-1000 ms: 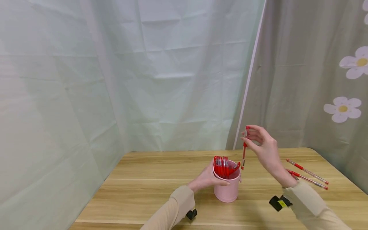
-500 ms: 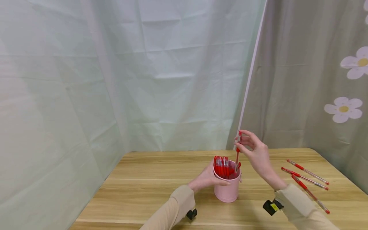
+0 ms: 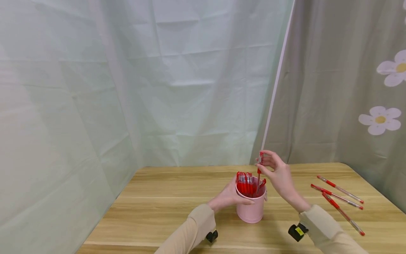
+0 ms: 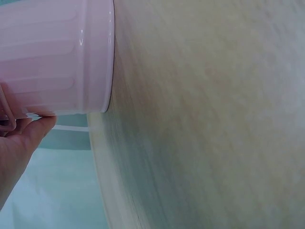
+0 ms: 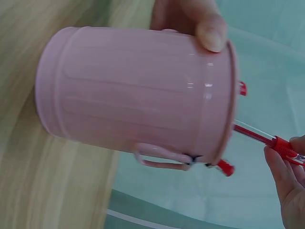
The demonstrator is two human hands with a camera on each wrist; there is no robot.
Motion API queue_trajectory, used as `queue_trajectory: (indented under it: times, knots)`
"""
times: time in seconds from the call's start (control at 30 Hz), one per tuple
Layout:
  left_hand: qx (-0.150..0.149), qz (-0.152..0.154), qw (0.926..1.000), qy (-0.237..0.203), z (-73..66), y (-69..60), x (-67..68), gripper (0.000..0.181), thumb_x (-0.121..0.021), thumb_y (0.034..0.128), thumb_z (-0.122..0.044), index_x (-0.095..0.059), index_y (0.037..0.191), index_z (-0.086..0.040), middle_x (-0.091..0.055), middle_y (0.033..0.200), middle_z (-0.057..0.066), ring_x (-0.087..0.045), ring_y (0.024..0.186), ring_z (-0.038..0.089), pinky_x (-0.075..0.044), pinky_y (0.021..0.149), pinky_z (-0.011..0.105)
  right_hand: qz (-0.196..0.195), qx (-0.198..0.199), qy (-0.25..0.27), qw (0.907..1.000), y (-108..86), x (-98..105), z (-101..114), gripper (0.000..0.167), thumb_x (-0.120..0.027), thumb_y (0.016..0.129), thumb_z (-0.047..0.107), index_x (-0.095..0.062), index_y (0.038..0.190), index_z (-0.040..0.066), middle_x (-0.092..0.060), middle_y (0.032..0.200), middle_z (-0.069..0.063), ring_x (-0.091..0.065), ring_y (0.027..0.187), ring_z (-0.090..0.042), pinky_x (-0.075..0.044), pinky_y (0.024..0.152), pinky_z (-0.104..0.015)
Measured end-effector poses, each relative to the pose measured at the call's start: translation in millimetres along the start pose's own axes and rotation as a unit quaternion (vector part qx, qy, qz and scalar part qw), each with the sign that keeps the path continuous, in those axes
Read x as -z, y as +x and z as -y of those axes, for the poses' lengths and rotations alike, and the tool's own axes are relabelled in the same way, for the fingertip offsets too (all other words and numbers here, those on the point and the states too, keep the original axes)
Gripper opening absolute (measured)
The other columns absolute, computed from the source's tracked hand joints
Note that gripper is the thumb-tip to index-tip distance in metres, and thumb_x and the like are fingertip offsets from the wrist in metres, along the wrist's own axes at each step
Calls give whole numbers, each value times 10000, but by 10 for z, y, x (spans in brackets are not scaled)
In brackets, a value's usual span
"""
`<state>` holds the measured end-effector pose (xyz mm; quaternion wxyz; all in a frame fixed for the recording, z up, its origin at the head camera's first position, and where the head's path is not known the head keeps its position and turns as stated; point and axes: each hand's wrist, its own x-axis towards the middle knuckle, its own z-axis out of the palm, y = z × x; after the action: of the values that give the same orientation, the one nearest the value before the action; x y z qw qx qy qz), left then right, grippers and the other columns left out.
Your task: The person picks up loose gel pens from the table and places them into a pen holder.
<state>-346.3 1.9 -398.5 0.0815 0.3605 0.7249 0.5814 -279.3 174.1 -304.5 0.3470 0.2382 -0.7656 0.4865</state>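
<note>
Pink bucket stands upright on the wood-grain table, right of centre, well in from the far edge. Your left hand grips it at the rim: thumb pressed on the near wall just under the lip, other fingers round the side and mostly hidden, so can't tell if they're spread. Probably held that way so it won't slide or tip, and from the left so the mouth is free on the right. Your right hand pinches a red pen in its upper part, between thumb and fingertips. Pen is close to upright, lower end inside the right half of the mouth; can't see if it touches bottom. High pinch likely gives your knuckles room above the rim. Bunch of pens is packed against the mouth's left side, by your left hand, which seems to leave the gap you're using. One leaning pen pokes over the right of the rim, just beside the held one; likely the main obstacle. Side handle sits on the outer wall, not in the pen's path. Three loose pens lie near the table's right edge, well apart from the bucket; can't tell if the nearer two touch. Pale curtain hangs behind the far edge.
</note>
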Motion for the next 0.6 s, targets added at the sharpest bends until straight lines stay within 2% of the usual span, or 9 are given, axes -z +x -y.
queue_trajectory:
  times: [0.17,0.33,0.6]
  knots:
    - [22,4,10000,35,-13,-10,-3,744,-797,687,-126,-344,1268,-235,-491,1175,-97,-484,1055,87,-401,860,270,80,-13,-212,9997,-39,-58,-229,420,-665,761,-87,-501,1144,-36,-635,903,-162,-623,787,-263,-492,699,-371]
    - [-42,10,10000,39,-32,-13,-6,745,-797,686,-112,-343,1267,-219,-490,1177,-82,-486,1055,97,-404,860,276,123,-114,-320,9993,-63,-106,-397,423,-678,759,-74,-504,1140,-14,-640,903,-155,-622,783,-239,-501,683,-355]
    - [12,-25,9998,206,-39,-19,-18,774,-801,681,-127,-326,1282,-227,-476,1181,-99,-479,1055,84,-407,852,267,310,-355,-274,9985,-124,-136,-443,406,-680,753,-82,-515,1115,0,-641,899,-144,-620,782,-237,-504,678,-347]
